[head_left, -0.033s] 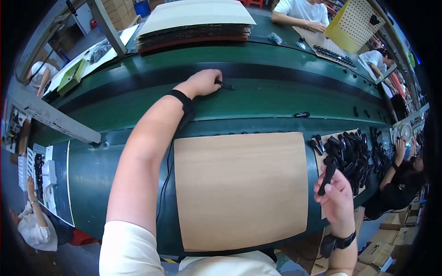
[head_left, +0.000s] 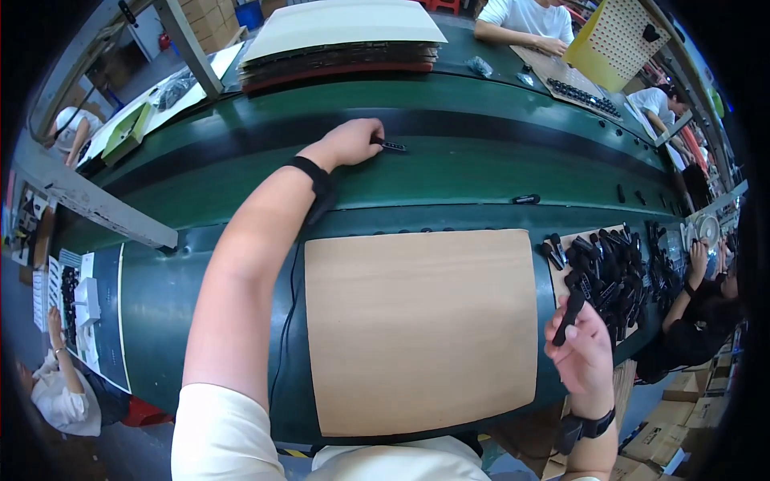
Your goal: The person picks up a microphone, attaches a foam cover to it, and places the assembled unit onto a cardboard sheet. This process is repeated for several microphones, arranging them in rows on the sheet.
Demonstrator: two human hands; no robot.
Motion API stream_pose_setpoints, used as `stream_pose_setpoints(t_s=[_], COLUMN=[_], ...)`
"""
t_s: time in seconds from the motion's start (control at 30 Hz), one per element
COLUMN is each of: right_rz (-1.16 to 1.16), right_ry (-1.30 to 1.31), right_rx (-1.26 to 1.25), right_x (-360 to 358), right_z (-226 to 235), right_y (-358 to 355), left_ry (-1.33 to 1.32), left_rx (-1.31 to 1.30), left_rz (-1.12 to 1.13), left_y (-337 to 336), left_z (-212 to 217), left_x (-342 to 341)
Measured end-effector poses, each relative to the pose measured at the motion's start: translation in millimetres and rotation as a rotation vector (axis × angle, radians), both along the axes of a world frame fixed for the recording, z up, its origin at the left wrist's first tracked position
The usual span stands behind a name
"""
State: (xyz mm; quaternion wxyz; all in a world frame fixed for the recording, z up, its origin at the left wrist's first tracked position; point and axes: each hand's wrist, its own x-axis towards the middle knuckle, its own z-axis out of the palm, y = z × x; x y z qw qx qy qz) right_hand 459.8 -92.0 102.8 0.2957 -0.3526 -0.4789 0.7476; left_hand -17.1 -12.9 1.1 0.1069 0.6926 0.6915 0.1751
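Observation:
My left hand [head_left: 351, 143] reaches far out over the green conveyor belt [head_left: 481, 164], its fingertips pinched on the end of a small black part [head_left: 393, 146] that lies on the belt. A black band sits on that wrist. At the lower right, my right hand [head_left: 584, 353] grips a black stick-shaped part [head_left: 570, 313], held upright beside a pile of similar black parts [head_left: 613, 268]. A plain brown board [head_left: 421, 333] lies flat on the bench between my arms.
Another black part [head_left: 525, 199] lies on the belt to the right. A stack of flat boards [head_left: 341, 44] sits beyond the belt. Other people work at the far side [head_left: 529, 20], the right edge [head_left: 706, 297] and the lower left [head_left: 60, 385]. Cardboard boxes [head_left: 674, 437] stand at the lower right.

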Motion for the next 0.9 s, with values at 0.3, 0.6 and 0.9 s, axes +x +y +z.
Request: stream_pose_setpoints(t_s=[0.3, 0.6, 0.9], right_rz=[0.069, 0.218, 0.186], right_ry=[0.138, 0.015, 0.087], right_rx=[-0.001, 0.847, 0.961], right_x=[-33, -92, -82], right_z=[-16, -8, -20], right_y=[-45, -93, -120], left_ry=[-0.700, -0.751, -0.600], left_rx=[0.163, 0.393, 0.408], left_rz=[0.068, -0.216, -0.312], left_y=[-148, -281, -294], left_z=[67, 97, 104], left_x=[66, 174, 198])
